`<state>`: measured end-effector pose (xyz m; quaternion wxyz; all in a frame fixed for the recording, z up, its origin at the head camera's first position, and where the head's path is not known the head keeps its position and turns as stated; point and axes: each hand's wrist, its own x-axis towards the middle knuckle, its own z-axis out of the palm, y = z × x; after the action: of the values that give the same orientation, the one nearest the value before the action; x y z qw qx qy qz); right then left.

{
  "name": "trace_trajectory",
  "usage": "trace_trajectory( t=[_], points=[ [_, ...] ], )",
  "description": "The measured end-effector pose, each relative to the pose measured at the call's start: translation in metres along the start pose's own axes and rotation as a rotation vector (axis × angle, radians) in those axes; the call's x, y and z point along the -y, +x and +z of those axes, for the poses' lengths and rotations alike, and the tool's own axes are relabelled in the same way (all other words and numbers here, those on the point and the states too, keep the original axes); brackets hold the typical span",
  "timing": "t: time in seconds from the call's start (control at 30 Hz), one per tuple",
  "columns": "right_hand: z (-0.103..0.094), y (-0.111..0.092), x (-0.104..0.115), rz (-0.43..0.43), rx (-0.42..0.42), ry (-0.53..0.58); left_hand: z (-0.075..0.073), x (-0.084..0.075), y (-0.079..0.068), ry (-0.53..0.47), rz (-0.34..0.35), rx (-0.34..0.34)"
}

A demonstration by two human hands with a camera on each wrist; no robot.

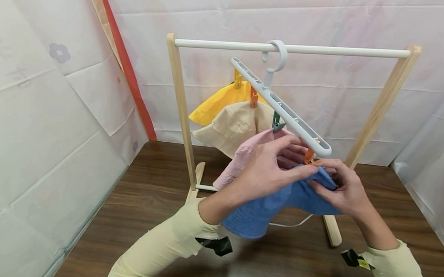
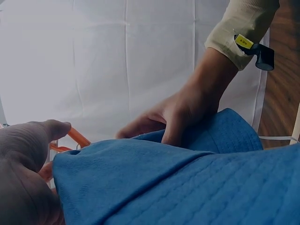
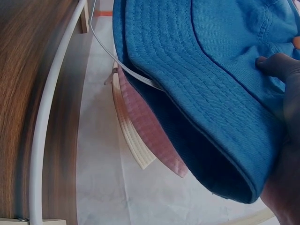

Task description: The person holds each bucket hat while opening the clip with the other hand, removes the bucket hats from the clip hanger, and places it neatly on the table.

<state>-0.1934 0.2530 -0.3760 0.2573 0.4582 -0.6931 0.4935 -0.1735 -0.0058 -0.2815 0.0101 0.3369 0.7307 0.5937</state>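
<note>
A blue bucket hat [image 1: 255, 217] hangs at the near end of a light grey clip hanger [image 1: 286, 113]. My right hand [image 1: 343, 187] grips the hat's crown on its right side, thumb on the cloth. At the hanger's near end, my left hand [image 1: 268, 168] pinches an orange clip [image 1: 309, 156] with the thumb in front; its other fingers are partly hidden behind. In the left wrist view, the left thumb touches the orange clip [image 2: 78, 138] beside the blue crown [image 2: 122, 173]. The right wrist view shows the hat's stitched brim [image 3: 187, 89] and right thumb.
Behind hang a pink hat [image 1: 240, 157] on a dark green clip [image 1: 278, 123], a beige hat [image 1: 231, 126] and a yellow hat [image 1: 216, 105]. The hanger hooks over the white rail [image 1: 342, 51] of a wooden rack [image 1: 381, 107]. A white cord [image 1: 293, 224] trails below.
</note>
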Motion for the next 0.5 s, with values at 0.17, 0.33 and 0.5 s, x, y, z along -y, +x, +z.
trace_trajectory(
  t=[0.17, 0.33, 0.5],
  points=[
    [0.0, -0.0003, 0.0003, 0.003, -0.002, -0.006, 0.0025, -0.0007, -0.0003, 0.001, 0.015, -0.014],
    [0.0, -0.0005, 0.0011, 0.012, -0.008, -0.008, 0.0064, -0.0007, -0.001, 0.018, 0.035, -0.041],
    [-0.0004, -0.0005, 0.0015, 0.025, -0.01, -0.014, 0.0099, -0.0008, -0.001, 0.057, 0.059, -0.076]
  ],
)
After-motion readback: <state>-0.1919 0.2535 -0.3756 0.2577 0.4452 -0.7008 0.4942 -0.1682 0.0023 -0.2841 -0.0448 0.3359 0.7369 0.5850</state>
